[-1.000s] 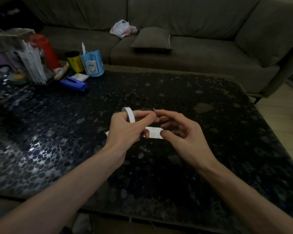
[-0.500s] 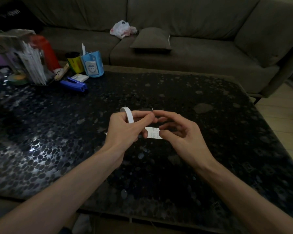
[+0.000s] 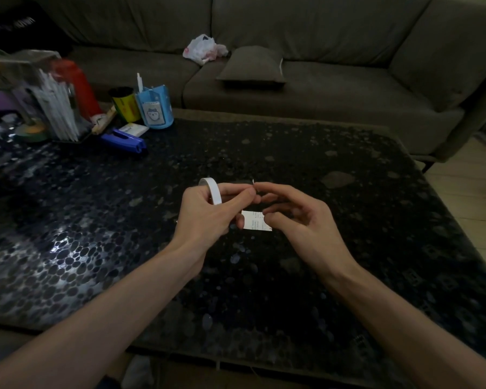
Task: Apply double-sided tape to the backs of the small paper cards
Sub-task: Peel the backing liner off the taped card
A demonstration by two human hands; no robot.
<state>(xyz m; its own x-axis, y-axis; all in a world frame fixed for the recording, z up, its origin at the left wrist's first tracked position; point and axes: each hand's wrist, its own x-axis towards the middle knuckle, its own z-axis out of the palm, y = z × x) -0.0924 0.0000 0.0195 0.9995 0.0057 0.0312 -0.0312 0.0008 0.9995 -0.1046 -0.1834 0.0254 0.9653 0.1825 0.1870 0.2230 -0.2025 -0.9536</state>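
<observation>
We grip the thin white tape roll in our left hand; our right hand pinches the small printed card over the middle of the table; its edges and the far-left clutter lie well apart

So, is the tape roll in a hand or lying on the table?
In a hand: the left hand grips the tape roll, and the roll's white loop sticks up above the curled fingers.

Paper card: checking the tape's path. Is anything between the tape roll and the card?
Nothing separate. The left hand holds the tape roll above the paper card; its fingers and the right hand overlap the card's ends.
</observation>
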